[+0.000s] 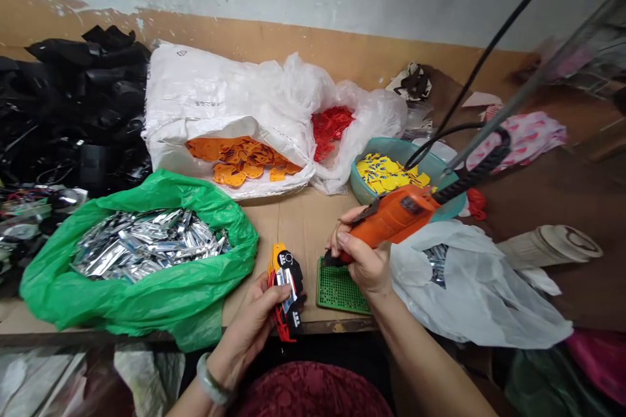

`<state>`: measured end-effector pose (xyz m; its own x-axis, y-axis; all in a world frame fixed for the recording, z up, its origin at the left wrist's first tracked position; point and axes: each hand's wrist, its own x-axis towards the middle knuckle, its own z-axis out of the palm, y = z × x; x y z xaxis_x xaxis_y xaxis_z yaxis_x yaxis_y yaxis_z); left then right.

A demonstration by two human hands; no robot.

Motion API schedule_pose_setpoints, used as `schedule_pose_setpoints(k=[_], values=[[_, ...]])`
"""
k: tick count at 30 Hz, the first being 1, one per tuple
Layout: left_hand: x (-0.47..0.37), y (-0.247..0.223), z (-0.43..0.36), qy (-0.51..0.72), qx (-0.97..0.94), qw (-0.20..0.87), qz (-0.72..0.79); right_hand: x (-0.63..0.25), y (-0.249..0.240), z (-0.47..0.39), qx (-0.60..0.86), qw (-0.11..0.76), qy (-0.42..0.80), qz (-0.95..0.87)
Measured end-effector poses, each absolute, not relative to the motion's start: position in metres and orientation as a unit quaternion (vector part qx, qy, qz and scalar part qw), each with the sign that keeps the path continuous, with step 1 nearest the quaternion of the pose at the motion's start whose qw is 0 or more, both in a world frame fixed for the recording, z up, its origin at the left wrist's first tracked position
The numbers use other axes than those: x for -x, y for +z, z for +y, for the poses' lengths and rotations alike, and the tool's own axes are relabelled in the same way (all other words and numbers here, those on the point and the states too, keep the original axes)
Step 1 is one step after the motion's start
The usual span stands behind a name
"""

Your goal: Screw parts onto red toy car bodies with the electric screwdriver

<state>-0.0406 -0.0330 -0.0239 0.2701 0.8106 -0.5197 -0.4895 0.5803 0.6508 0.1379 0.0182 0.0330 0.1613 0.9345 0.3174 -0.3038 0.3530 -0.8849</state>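
Note:
In my left hand [259, 310] is a toy car body [289, 280] with yellow, black, red and silver parts, held near the table's front edge; my thumb presses on its silver part. My right hand [360, 254] is wrapped round an orange power screwdriver [394, 216], whose dark tip points down and left above a green perforated tray [340, 290]. The driver's tip and the toy are apart. A black coiled cable runs from the driver's back end up to the right.
Left, a green bag [239, 234] holds silver strips; black parts [98, 104] pile behind. A white sack [195, 85] of orange pieces, a clear bag [379, 111] of red pieces and a teal basin [362, 186] of yellow pieces stand behind. Right, a white bag [469, 287] lies.

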Motion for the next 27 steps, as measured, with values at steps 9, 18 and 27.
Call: schedule_pose_setpoints(k=[9,18,27], values=[[0.036,-0.024,-0.035,0.433,-0.154,0.782,0.422,-0.145,0.005,0.020,0.405,0.667,0.423,-0.461],[0.035,-0.023,-0.035,0.433,-0.148,0.782,0.423,-0.144,-0.001,0.023,0.410,0.666,0.433,-0.449],[0.035,-0.024,-0.033,0.442,-0.128,0.794,0.398,-0.144,0.001,0.022,0.430,0.650,0.434,-0.451]])
